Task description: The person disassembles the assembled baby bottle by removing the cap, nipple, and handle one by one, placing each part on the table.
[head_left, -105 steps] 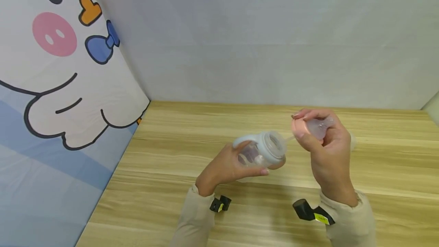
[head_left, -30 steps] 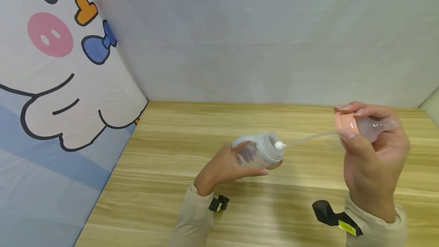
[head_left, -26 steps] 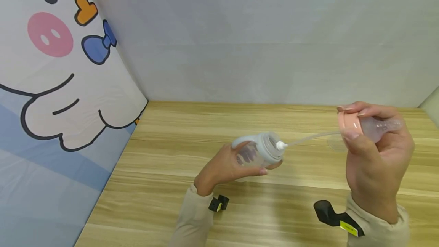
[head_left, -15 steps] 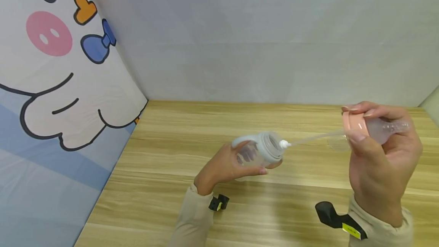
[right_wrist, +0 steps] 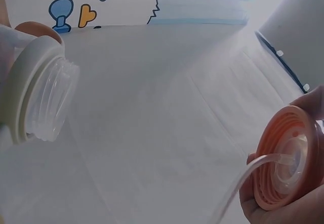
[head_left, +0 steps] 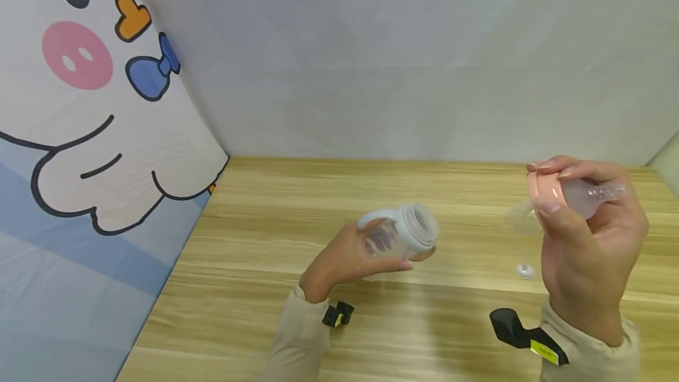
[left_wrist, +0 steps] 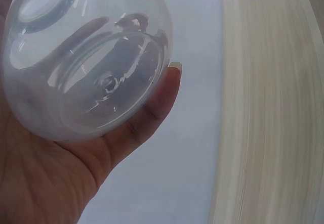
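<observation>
The bottle [head_left: 382, 240] is smooth, see-through and rounded at its base, with a ridged clear neck, a pale grey collar [head_left: 407, 230] and a curved handle [head_left: 378, 215] of the same shade. The cap [head_left: 547, 188] is a peach ring, ribbed inside, carrying a soft, cloudy, tapering teat [head_left: 583, 198]; a thin, bendy, translucent tube [right_wrist: 243, 178] curves out of its underside. The bottle lies tilted within the left hand [head_left: 345, 258], whose fingers wrap its body, mouth towards the right hand [head_left: 589, 246]. That one grips the cap between thumb and fingers, well apart from the bottle, over the wood-grained tabletop [head_left: 297, 205]. Counted: two hands, one bottle, one cap, one teat, one tube, and one small white piece [head_left: 525, 271] below the cap.
</observation>
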Tool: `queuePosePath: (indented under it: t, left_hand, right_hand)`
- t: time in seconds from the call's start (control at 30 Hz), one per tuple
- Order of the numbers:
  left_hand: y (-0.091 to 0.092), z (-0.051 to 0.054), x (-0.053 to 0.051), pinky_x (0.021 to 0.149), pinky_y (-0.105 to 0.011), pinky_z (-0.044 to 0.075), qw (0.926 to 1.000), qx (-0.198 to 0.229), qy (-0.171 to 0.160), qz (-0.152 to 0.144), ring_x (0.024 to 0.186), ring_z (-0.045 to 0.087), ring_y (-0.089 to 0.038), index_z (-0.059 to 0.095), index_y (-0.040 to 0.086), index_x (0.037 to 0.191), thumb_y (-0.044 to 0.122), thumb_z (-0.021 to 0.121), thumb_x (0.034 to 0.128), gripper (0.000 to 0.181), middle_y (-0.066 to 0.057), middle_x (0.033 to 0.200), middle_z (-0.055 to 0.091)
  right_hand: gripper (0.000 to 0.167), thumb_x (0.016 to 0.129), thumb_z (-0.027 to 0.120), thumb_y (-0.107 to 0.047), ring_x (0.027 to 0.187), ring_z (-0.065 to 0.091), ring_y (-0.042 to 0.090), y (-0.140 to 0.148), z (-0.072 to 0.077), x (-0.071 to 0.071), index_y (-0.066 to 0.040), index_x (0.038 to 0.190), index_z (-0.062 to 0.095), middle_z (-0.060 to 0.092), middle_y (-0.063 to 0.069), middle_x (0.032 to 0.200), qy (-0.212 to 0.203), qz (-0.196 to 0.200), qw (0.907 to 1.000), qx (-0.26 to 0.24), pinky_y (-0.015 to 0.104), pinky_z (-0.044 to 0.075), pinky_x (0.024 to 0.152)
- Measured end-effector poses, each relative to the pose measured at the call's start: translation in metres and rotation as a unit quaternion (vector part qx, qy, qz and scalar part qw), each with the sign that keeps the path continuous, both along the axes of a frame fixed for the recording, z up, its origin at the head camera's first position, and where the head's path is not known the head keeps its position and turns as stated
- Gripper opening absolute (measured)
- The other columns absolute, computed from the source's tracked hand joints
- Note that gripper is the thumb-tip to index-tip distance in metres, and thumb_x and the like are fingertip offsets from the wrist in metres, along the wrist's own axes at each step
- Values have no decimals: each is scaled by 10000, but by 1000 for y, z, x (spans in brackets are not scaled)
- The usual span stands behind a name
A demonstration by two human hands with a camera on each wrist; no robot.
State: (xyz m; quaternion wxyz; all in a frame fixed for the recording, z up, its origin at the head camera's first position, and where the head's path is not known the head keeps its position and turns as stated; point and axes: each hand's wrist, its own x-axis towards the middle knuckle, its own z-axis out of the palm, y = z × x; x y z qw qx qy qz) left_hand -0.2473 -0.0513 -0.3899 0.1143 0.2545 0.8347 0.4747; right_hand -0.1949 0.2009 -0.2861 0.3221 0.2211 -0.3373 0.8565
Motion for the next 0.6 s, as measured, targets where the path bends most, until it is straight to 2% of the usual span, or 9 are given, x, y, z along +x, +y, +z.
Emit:
queuePosePath:
  t: [0.13, 0.3, 0.5, 0.6]
  left_hand:
    - [0, 1, 0, 836, -302, 530, 9999, -65, -51, 97, 994, 656, -199, 610, 338, 1278, 464, 841, 786, 558, 3, 1094, 703]
    - [-1, 1, -1, 865, -324, 524, 9998, -64, -10, 196, 1012, 654, -195, 613, 334, 1293, 476, 847, 778, 584, 18, 1134, 705]
    - [-2, 1, -1, 905, -343, 515, 9997, -91, 25, 244, 1021, 621, -102, 601, 356, 1319, 484, 848, 773, 613, 93, 1173, 682]
    - [-3, 1, -1, 926, -362, 509, 9997, -74, 20, 234, 1039, 615, -110, 598, 349, 1326, 487, 842, 779, 614, 84, 1193, 677]
  right_hand:
    - [234, 739, 504, 324, 919, 671, 386, 2, -3, -3, 202, 935, 543, 658, 303, 974, -69, 62, 9998, 167, 306, 565, 702]
    - [249, 778, 475, 312, 903, 663, 331, 3, -10, -10, 179, 966, 570, 669, 271, 1011, -342, 1, 9971, 684, 268, 531, 696]
    - [190, 810, 548, 262, 901, 650, 281, 4, -14, -15, 159, 966, 581, 681, 215, 1026, -898, -253, 9859, 1387, 231, 510, 673]
    - [166, 829, 587, 229, 900, 649, 262, 5, -15, -16, 147, 974, 582, 674, 192, 1043, -1195, -285, 9798, 1575, 219, 505, 658]
